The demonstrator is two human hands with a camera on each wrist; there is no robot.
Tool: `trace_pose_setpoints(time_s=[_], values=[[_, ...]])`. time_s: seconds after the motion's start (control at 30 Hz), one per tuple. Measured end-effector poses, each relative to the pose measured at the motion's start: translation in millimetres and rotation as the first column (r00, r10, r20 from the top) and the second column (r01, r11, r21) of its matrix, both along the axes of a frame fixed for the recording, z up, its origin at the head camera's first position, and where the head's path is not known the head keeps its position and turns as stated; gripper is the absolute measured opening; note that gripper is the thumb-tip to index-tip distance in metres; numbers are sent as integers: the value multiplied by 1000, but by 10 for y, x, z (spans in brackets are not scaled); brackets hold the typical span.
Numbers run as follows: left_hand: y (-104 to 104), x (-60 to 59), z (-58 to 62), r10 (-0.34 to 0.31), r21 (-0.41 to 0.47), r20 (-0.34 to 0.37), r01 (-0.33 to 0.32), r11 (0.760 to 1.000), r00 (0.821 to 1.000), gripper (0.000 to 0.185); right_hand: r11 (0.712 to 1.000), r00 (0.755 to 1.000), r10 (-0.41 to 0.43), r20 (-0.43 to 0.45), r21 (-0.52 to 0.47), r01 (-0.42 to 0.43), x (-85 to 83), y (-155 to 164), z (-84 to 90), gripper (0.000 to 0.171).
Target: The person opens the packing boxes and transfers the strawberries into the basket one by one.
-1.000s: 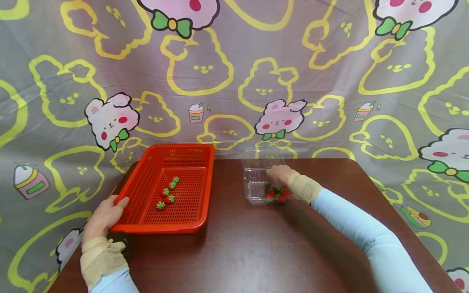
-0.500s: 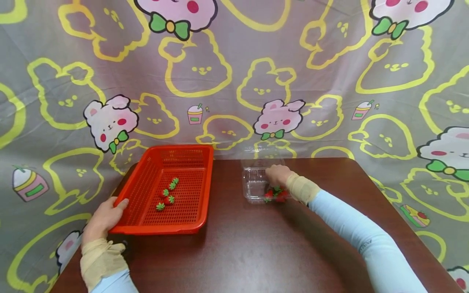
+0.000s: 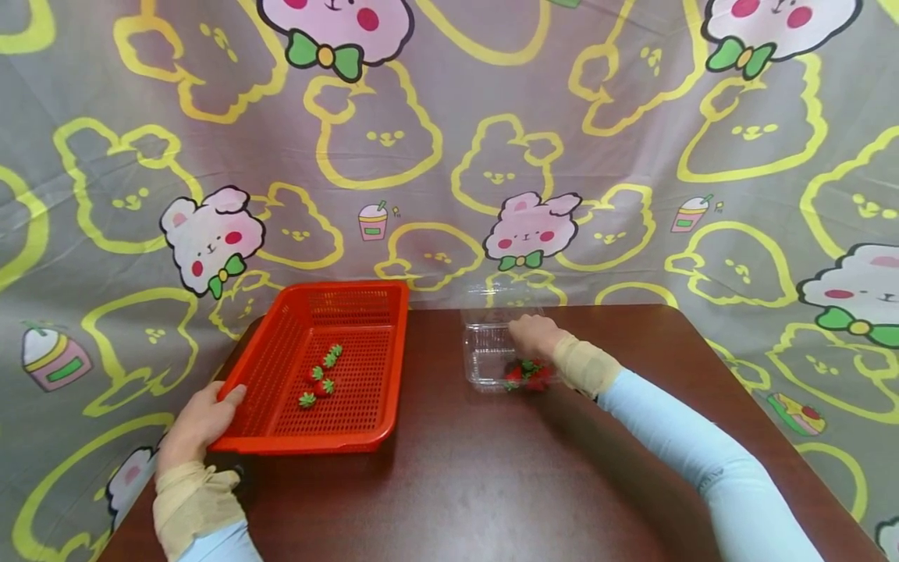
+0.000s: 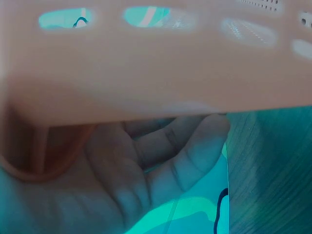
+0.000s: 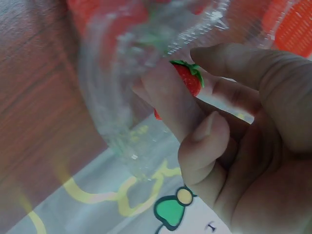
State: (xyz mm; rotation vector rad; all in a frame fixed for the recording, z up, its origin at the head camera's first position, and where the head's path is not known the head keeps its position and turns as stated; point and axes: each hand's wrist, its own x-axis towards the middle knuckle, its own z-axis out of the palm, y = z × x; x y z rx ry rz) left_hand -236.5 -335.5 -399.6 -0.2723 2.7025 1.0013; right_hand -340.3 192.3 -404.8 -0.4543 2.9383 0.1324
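Observation:
At the left, my left hand [image 3: 200,421] grips the near left corner of a red perforated plastic basket [image 3: 316,445], thumb over the rim. In the left wrist view its fingers [image 4: 170,180] curl below the basket's wall. Several strawberries [image 3: 324,387] with green leaves lie in the basket. My right hand [image 3: 537,337] reaches into a clear plastic hinged box [image 3: 485,385] whose lid stands raised at the back. The right wrist view shows a strawberry [image 5: 190,80] between thumb and fingers, partly hidden behind a finger. More strawberries [image 3: 516,378] sit at the box's front right.
Both containers stand on a dark brown wooden table [image 3: 456,484], with a gap between them. Behind and beside it hangs a grey cloth [image 3: 449,117] printed with cartoon bunnies and yellow outlines.
The strawberries at the front of the box have shifted slightly under my right hand, which stays nearly in place. My left hand and the basket keep their positions; the head view tilts a little.

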Motion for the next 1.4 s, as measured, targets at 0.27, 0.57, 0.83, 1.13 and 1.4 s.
trace_pose_setpoints(time_s=[0.27,0.57,0.83,1.13,1.4], values=[[2,19,8,-1,13,-15,1,1000,1000,68,995,996,18,-84,-96,-26,57,-26,178,10],[-11,20,-3,7,21,0,-7,1000,1000,68,960,976,140,-168,-220,-176,117,-120,346,28],[-22,-6,-2,-2,7,1,2,1000,1000,67,943,963,188,-193,-237,-231,156,-347,622,17],[-8,14,12,2,-7,-19,-2,1000,1000,66,888,922,342,-181,-258,-380,132,-792,992,10],[-2,27,15,19,8,-17,-19,1000,1000,65,856,899,405,-166,-278,-437,103,-1223,1199,19]])
